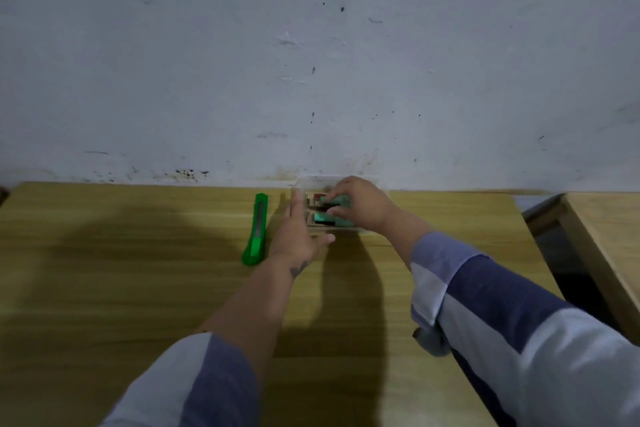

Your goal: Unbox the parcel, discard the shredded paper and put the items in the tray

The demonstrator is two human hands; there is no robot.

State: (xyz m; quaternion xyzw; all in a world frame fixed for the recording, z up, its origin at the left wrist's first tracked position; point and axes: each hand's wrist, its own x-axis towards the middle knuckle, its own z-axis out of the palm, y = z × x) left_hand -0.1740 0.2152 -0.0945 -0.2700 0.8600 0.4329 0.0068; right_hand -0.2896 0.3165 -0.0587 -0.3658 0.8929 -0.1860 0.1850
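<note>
A small clear plastic tray [313,181] stands at the far edge of the wooden table, against the wall. Inside it lie small teal-and-black items; one [323,217] shows in the near part. My right hand [360,204] reaches into the tray from the right, its fingers closed on another teal item [341,200]. Flat against the tray's left side rests my left hand [299,232], fingers straight, thumb along the tray's near edge. No parcel box or shredded paper is in view.
A green utility knife [255,230] lies on the table [138,270] just left of my left hand, pointing away from me. A second wooden table [609,246] stands to the right across a dark gap. The wall rises right behind the tray.
</note>
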